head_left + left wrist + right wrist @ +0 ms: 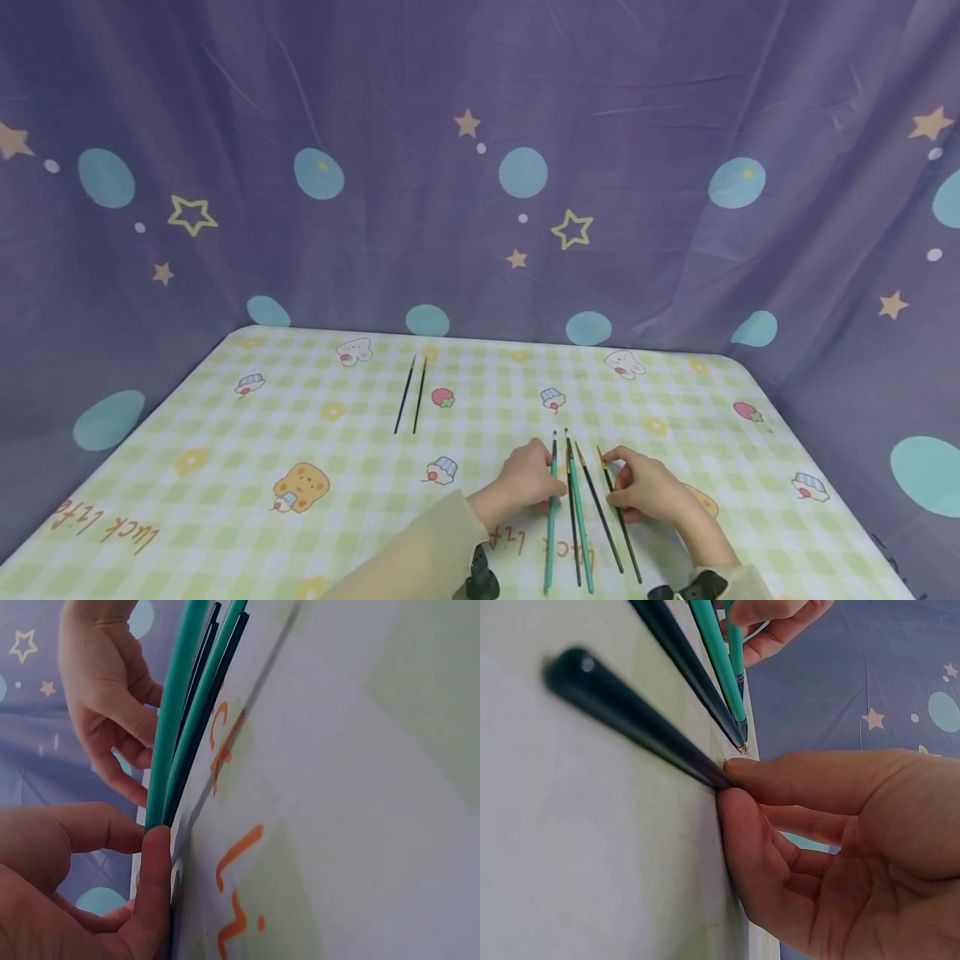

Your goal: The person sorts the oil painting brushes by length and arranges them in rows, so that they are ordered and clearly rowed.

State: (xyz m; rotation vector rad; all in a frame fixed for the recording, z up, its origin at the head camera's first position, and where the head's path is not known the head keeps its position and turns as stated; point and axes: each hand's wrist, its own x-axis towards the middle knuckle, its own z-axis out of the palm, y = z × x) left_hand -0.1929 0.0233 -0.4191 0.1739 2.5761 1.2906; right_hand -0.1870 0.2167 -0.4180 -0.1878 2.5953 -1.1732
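Note:
My left hand pinches a teal paintbrush between thumb and forefinger, as the left wrist view shows up close. To the right, the thumb and forefinger of my right hand pinch a black-handled paintbrush. Between the hands lie a second teal paintbrush, a thin dark paintbrush close beside it, and another dark paintbrush slanting nearer the right hand. All their bristle ends point away from me, handles toward the near edge.
Two thin dark paintbrushes, one left of the other, lie side by side farther back on the table. A green-checked cloth printed with cartoons covers the tabletop. Behind it hangs a purple curtain with stars and dots.

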